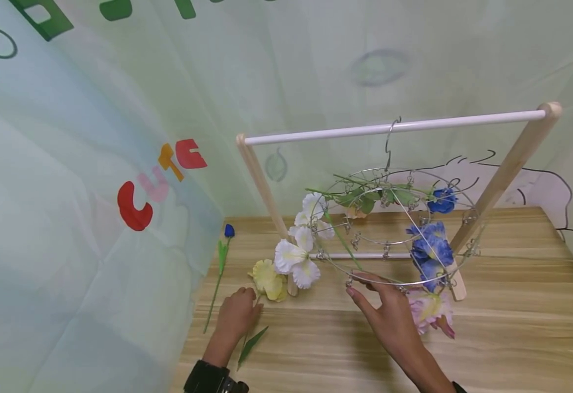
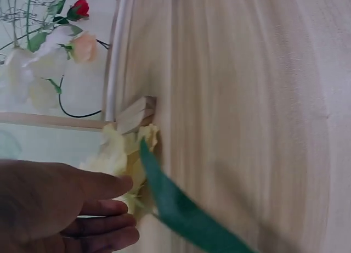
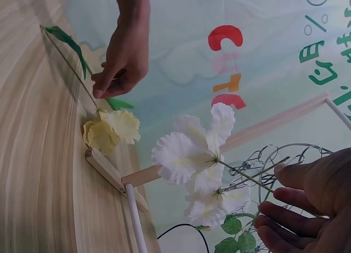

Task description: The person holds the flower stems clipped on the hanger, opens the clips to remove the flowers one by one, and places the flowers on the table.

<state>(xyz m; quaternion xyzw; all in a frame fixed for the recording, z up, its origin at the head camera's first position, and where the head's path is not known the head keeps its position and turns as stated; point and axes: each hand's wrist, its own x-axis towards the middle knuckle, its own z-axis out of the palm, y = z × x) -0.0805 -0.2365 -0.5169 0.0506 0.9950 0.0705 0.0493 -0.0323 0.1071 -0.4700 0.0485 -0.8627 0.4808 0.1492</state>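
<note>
Extends a released left grip (image 1: 238, 314) beside ruffled yellow artificial iris (image 1: 268, 280), loose-fingered right grip (image 1: 389, 314) by circular metal-wire hanger (image 1: 386, 247).

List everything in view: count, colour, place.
Stand: one, wood and white, on table.
Wire rack: one, silver, on stand.
White flowers: two, white, rack's left.
Peach rose: one, peach, rack's back.
Red rose: one, red, near rack.
Blue rose: one, blue, rack's right.
Ruffled bloom: count unclear, blue, rack's right.
Pink bloom: one, pink, below rack.
Yellow flower: one, yellow, on table.
Tulip: one, blue, table's left.
Table: one, tan, under stand.
Backdrop: count unclear, green, blue, behind.
CUTE letters: four, multicoloured, backdrop.
Wristband: one, black, left wrist.
Left hand: one, near yellow flower.
Right hand: one, at rack's front.
</note>
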